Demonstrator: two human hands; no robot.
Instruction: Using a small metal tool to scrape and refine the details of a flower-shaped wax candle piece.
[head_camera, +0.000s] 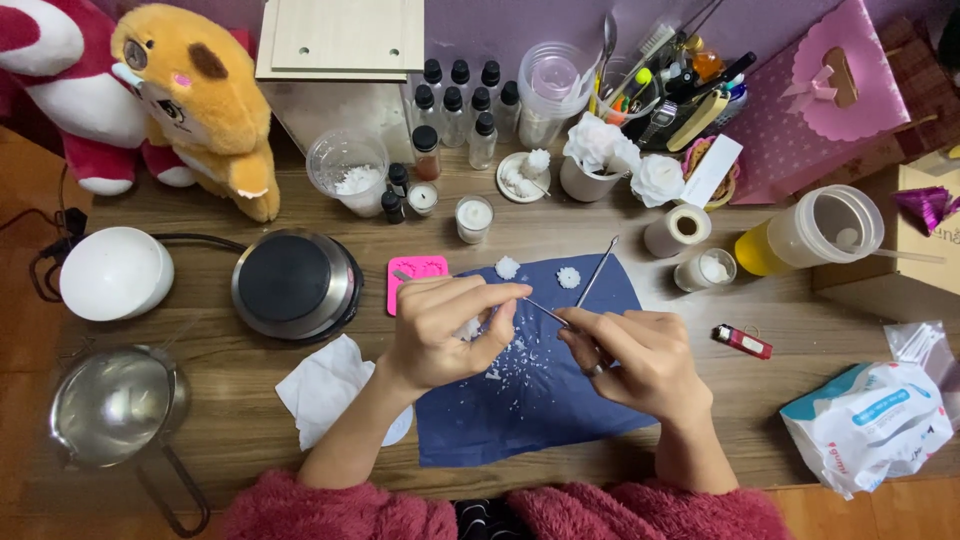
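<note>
At frame centre, her left hand (445, 330) pinches a small, brittle-looking white wax flower (470, 327) while the right hand (640, 362) grips a thin metal pick (545, 311), so light fingertip hold at its edges seems wise.

There is one view only, from a camera worn on the person's head. It looks steeply down, almost straight down, on the worktop (800, 330), with the far edge and a wall at the top of the frame and the person's sleeves at the bottom. It sits close: the left hand (445, 330) and right hand (635, 360) lie near the middle over a blue cloth (540, 400). The frame takes in the worktop's whole width, from a steel pan (115, 405) to a white packet (870, 420).
</note>
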